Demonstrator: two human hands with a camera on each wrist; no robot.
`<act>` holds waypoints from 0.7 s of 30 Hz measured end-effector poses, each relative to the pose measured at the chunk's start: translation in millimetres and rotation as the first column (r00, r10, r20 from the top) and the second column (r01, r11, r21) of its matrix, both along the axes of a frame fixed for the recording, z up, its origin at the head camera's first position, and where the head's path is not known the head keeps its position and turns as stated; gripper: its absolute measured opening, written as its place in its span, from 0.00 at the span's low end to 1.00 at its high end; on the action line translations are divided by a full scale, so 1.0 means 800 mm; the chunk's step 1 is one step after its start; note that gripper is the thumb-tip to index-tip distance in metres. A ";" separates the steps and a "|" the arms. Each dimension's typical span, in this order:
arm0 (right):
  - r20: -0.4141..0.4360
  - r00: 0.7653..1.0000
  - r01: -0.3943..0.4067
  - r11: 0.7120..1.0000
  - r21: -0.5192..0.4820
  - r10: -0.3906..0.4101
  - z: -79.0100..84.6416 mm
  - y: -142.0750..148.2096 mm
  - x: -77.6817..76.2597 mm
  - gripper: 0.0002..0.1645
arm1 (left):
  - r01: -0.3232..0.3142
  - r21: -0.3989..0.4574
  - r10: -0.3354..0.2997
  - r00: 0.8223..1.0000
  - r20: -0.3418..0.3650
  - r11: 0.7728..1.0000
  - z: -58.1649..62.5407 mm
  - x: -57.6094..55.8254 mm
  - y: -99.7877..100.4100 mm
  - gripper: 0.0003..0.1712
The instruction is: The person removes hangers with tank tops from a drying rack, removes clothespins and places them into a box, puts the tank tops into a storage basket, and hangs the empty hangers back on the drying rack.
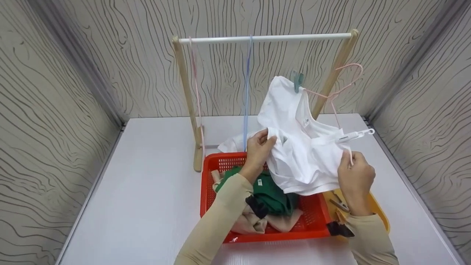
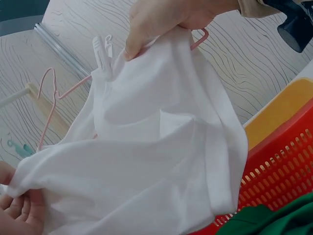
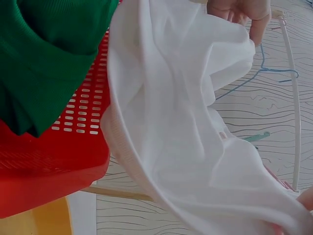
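Note:
A white shirt (image 1: 294,158) is held up in front of the rack by both hands. My left hand (image 1: 259,151) pinches its left edge between thumb and fingers. On the opposite side my right hand (image 1: 356,178) grips the cloth just below a white clothespin (image 1: 354,135). A pink hanger (image 1: 347,87) runs into the shirt, its hook free of the bar and tilted to the right. One shoulder is clipped by a blue-green clothespin (image 1: 297,81). Folds of cloth hide most of the hanger. In the left wrist view the right hand (image 2: 161,19) appears at the top.
Behind stands a rack with a white bar (image 1: 265,38) carrying another pink hanger (image 1: 195,73) and a blue hanger (image 1: 247,84). Below the shirt, a red basket (image 1: 203,184) holds green cloth (image 1: 272,195) and beige cloth. A yellow tray (image 1: 381,209) with clothespins sits right of it.

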State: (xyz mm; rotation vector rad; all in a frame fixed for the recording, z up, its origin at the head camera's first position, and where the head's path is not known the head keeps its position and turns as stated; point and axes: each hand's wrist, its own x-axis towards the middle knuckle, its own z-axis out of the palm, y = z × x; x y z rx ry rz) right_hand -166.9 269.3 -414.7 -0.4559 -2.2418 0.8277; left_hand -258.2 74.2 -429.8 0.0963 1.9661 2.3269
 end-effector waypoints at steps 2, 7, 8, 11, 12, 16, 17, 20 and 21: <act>0.003 1.000 -0.001 1.000 0.000 0.001 -0.001 0.002 0.000 0.21 | -0.009 -0.026 0.006 0.995 -0.104 1.000 0.003 0.008 0.001 0.22; 0.011 1.000 -0.011 1.000 0.013 0.011 -0.006 0.006 0.000 0.21 | -0.023 -0.152 -0.034 0.932 -0.362 0.988 0.007 0.033 0.003 0.18; 0.009 1.000 -0.013 1.000 0.017 0.013 -0.007 0.007 0.000 0.21 | -0.030 -0.202 -0.056 0.912 -0.407 0.979 0.005 0.039 0.002 0.17; -0.001 1.000 -0.011 1.000 0.026 0.011 -0.012 0.008 0.000 0.21 | -0.047 -0.405 -0.179 0.846 -0.502 0.913 -0.007 0.057 -0.002 0.13; -0.002 1.000 -0.010 1.000 0.027 0.010 -0.013 0.008 0.000 0.21 | -0.051 -0.482 -0.235 0.825 -0.513 0.875 -0.014 0.062 -0.003 0.12; 0.012 1.000 -0.007 0.999 0.034 0.007 -0.016 0.008 0.000 0.21 | -0.048 -0.735 -0.466 0.745 -0.477 0.676 -0.042 0.078 -0.006 0.08; 0.018 1.000 -0.010 0.999 0.036 0.009 -0.017 0.007 0.000 0.20 | -0.049 -0.777 -0.507 0.733 -0.455 0.627 -0.048 0.080 -0.007 0.08; 0.036 0.999 -0.017 0.999 0.045 0.016 -0.019 0.006 0.000 0.20 | -0.072 -0.865 -0.595 0.698 -0.399 0.496 -0.065 0.082 -0.009 0.07; 0.039 0.999 -0.018 0.999 0.046 0.017 -0.019 0.006 0.000 0.20 | -0.064 -0.881 -0.615 0.693 -0.376 0.468 -0.068 0.082 -0.010 0.07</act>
